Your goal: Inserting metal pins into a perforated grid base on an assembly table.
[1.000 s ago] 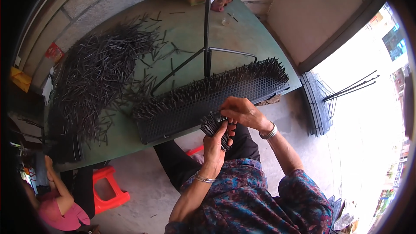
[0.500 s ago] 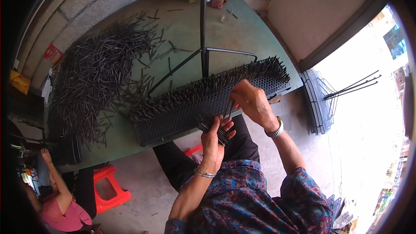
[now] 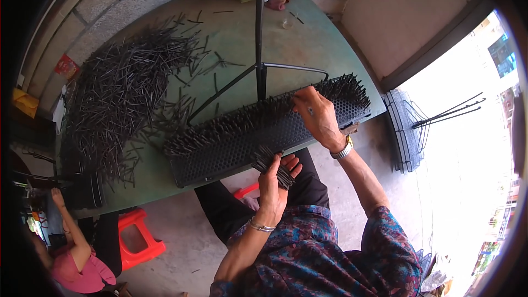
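A long black perforated rack (image 3: 231,151) lies along the table's near edge, its far rows filled with short dark sticks (image 3: 231,116) standing upright in the holes. My left hand (image 3: 273,175) is closed round a bundle of dark sticks (image 3: 265,160), just below the rack's near edge. Over the rack's right half, my right hand (image 3: 319,114) is pinched at the border between the filled rows and the bare holes. Its fingertips hide whatever they hold. A silver watch circles my right wrist.
A large heap of loose sticks (image 3: 124,88) covers the left of the green table (image 3: 236,33). A black metal stand (image 3: 259,49) rises behind the rack. At lower left are a red stool (image 3: 142,242) and another person's arm (image 3: 77,236). More racks (image 3: 404,132) stand at right.
My right hand has moved from beside the left hand's bundle, where it held a stick, up and away to the filled rows. The left hand stays nearly in place.
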Available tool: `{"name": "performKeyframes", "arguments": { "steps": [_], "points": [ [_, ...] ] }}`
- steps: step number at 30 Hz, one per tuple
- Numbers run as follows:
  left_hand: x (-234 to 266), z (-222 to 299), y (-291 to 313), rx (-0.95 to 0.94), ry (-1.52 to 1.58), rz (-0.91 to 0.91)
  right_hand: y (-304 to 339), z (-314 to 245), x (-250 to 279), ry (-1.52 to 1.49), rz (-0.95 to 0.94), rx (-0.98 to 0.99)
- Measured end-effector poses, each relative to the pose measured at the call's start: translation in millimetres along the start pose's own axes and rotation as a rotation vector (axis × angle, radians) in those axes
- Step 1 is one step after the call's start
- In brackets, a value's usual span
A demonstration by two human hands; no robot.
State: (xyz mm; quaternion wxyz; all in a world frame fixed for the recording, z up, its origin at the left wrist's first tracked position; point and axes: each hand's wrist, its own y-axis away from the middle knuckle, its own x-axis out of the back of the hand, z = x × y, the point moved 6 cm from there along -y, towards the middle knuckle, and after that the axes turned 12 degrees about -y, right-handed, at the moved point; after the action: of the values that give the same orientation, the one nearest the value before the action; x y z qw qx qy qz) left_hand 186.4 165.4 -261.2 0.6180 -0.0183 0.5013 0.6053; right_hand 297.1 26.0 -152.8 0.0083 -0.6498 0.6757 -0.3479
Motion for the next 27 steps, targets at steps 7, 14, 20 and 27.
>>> {"name": "performKeyframes", "arguments": {
  "steps": [7, 14, 20, 27],
  "points": [
    [-1, 0, 1, 0.006, 0.021, -0.004, -2, 1, 0, 0.023, -0.033, 0.046],
    [1, 0, 1, 0.007, -0.003, -0.002, -1, -6, 1, -0.001, -0.114, 0.078],
    [3, 2, 8, 0.016, -0.04, 0.034, -1, -15, 1, -0.022, -0.217, 0.1],
    [3, 1, 13, 0.018, -0.069, 0.027, 2, -17, 2, -0.058, -0.174, 0.125]
  ]
}}
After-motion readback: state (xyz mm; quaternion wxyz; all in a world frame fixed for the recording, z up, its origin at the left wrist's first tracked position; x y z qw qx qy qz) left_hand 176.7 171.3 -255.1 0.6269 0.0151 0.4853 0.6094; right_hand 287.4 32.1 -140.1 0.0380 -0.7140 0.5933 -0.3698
